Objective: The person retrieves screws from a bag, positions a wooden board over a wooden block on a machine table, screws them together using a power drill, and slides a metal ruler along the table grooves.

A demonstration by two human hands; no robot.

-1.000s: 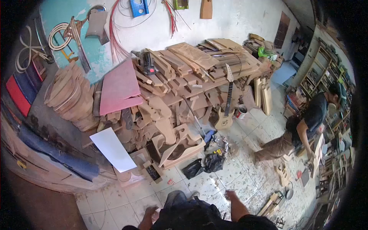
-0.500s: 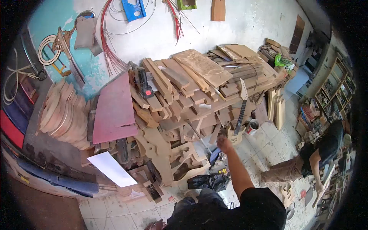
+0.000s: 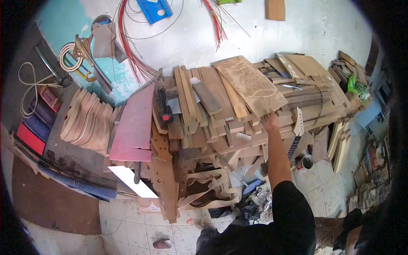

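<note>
My right hand (image 3: pixel 270 122) reaches forward to the near right corner of a thin wooden board (image 3: pixel 248 83) with curved lines drawn or carved on it. Its fingers are bent at the board's edge and look closed on it. The board lies flat on top of a pile of planks (image 3: pixel 210 97). Just right of the forearm, an electric guitar neck with a pale headstock (image 3: pixel 298 123) stands upright against the pile. My left hand is outside the view.
A cordless power tool (image 3: pixel 162 102) lies beside a pink panel (image 3: pixel 134 127). Guitar-shaped bodies (image 3: pixel 87 121) stand stacked at left. Below the pile are cut-out templates (image 3: pixel 208 187), a black bag (image 3: pixel 219 211) and a can (image 3: pixel 305 162). Another person (image 3: pixel 352 229) is at lower right.
My right hand has moved from near the guitar body up to the board's corner. The view has shifted, and the other person is now lower in it, partly cut off.
</note>
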